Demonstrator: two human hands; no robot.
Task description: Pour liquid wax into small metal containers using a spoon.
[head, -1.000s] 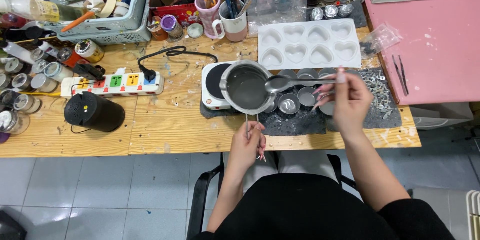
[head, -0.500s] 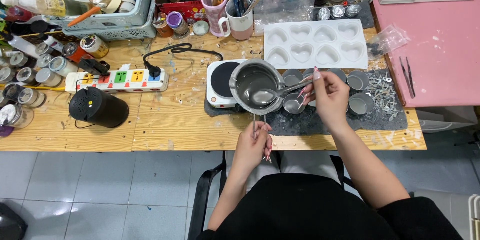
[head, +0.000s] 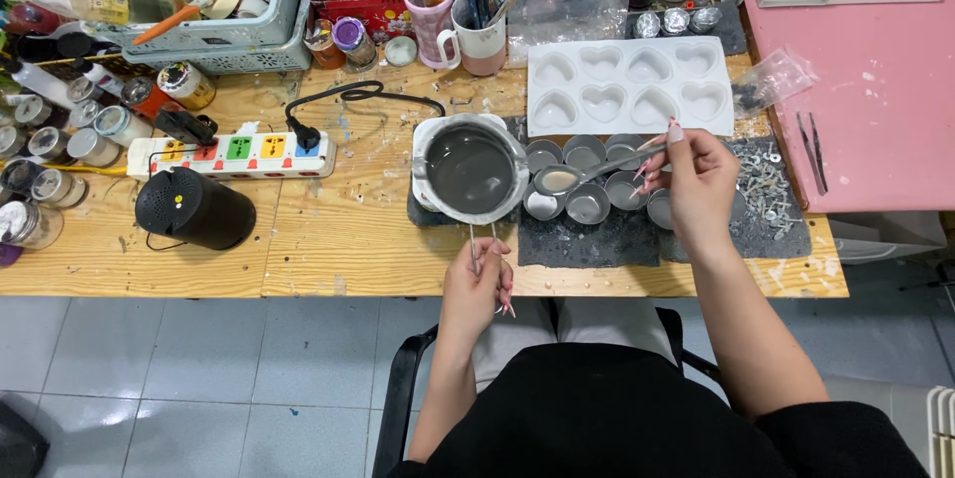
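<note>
My left hand [head: 478,278] grips the thin wire handle of a metal melting pot [head: 470,170] that holds grey liquid and sits over a small white hot plate [head: 425,202]. My right hand [head: 696,180] holds a metal spoon [head: 572,176] by its handle. The spoon's bowl carries liquid and hovers just right of the pot, above several small round metal tins [head: 587,203] on a dark mat [head: 607,239]. A white silicone mould [head: 629,85] with heart-shaped cavities lies behind the tins.
A power strip [head: 234,154] and a black round speaker [head: 193,207] sit left on the wooden table [head: 338,239]. Baskets [head: 214,10], jars [head: 60,140], and cups with tools [head: 453,10] crowd the back. A pink surface [head: 875,70] with tweezers lies right.
The spoon dipped into the pot half a second ago and has now come out to the right, filled, over the tins. The pot has shifted left, back over the hot plate.
</note>
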